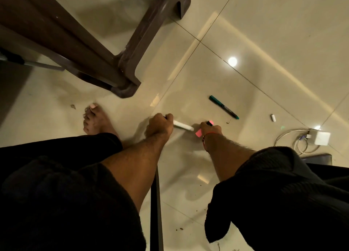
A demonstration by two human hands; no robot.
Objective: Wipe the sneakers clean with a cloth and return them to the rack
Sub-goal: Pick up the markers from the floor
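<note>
While left hand [159, 126] grips white marker [183, 127], right hand [210, 129] pinches pink marker [201, 131], low over floor [245, 43].

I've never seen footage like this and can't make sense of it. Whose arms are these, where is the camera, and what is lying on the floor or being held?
The camera sits on a person's head, looking down at their own arms. The left hand grips a white marker-like stick; the right hand pinches a pink highlighter. On the tiled floor lie a green pen, a small white cap and a white charger with cables. A brown plastic chair stands at upper left, beside a bare foot. No sneakers or cloth are visible.
</note>
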